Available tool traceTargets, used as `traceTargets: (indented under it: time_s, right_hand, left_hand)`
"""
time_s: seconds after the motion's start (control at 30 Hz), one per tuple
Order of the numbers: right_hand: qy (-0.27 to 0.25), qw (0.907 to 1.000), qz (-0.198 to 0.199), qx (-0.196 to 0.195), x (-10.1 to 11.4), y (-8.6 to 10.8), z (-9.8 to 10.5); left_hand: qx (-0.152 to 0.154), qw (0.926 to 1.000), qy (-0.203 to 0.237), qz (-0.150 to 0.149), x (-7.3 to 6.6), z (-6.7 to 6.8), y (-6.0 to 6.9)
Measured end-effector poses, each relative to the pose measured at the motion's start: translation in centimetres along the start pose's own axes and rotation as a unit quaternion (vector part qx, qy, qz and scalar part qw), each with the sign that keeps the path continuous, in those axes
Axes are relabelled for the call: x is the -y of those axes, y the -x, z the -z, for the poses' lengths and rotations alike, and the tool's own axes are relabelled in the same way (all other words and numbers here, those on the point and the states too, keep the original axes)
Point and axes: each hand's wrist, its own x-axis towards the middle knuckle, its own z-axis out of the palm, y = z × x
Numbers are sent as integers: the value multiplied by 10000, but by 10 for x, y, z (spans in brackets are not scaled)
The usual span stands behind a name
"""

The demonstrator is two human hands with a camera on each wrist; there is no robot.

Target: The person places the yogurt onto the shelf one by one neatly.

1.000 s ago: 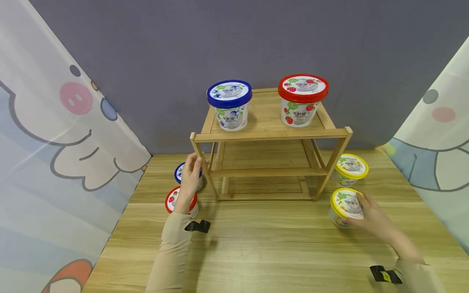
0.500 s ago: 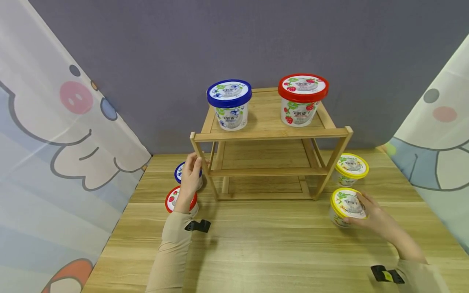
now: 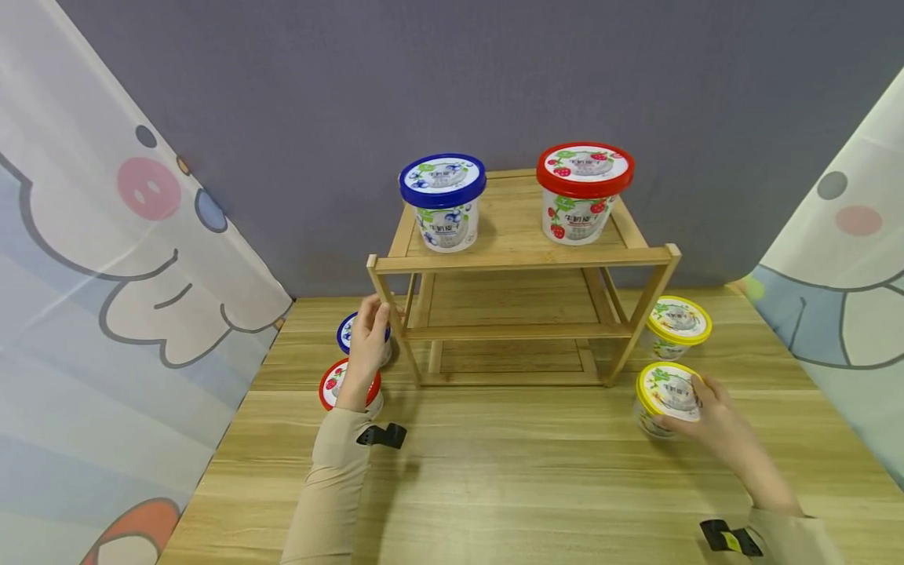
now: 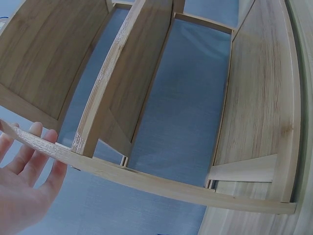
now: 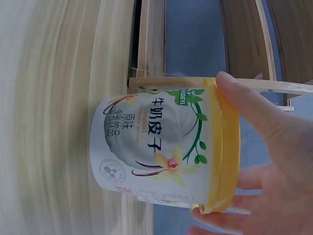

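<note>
The right hand (image 3: 713,428) has its grip set on the rim of the near yellow-lidded tub (image 5: 151,142), thumb (image 5: 247,100) pressed to one side of the yellow lid (image 5: 228,156) and fingers round the other. The tub stands upright at the counter (image 3: 508,479), just right of the rack's front right foot; whether its base bears weight there cannot be told.

The tub looks rigid and probably light to moderate if full. Its smooth plastic could slip, and a hold on the lid alone might pop it loose, so thumb and fingers low on the rim or round the wall seem the safer hold. It looks sturdy rather than fragile.

The left hand (image 3: 367,329) grips the front left post of the wooden rack (image 3: 526,259), fingers passing behind it. The slim bars look stiff and light; the post is an easy place to hold.

Farther out, a second yellow-lidded tub (image 3: 678,320) stands behind the first, beside the rack. A blue-lidded tub (image 3: 443,202) and a red-lidded tub (image 3: 585,192) stand apart on the top shelf. Another blue-lidded tub (image 3: 345,333) and another red-lidded tub (image 3: 330,388) sit on the counter at left, partly hidden by the left hand and forearm.
</note>
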Motion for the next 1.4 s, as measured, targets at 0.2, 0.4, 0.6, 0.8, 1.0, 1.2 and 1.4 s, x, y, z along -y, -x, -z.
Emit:
traceTargets:
  time_s: [0.2, 0.4, 0.6, 0.8, 1.0, 1.2, 1.4]
  right_hand:
    - [189, 9992, -217, -282, 6, 2, -3]
    - [214, 9950, -337, -916, 9, 7, -12]
    - [243, 9882, -309, -1484, 10, 9, -21]
    - [91, 9848, -197, -1724, 9, 11, -27]
    - [-777, 9790, -472, -1824, 12, 9, -35]
    - [-1891, 9564, -1107, -1932, 15, 9, -44]
    - [-2217, 9416, -1188, -2241, 12, 8, -53]
  left_hand:
    - [21, 10000, -13, -60, 14, 4, -2]
    - [2, 10000, -2, -46, 17, 3, -3]
    - [-24, 9999, -21, -149, 24, 4, -3]
    - [-38, 10000, 25, -53, 24, 4, -4]
    - [-39, 10000, -1, 8, 6, 1, -1]
    - [-18, 9999, -82, 75, -3, -1, 0]
    - [-32, 9999, -65, 71, -2, -1, 1]
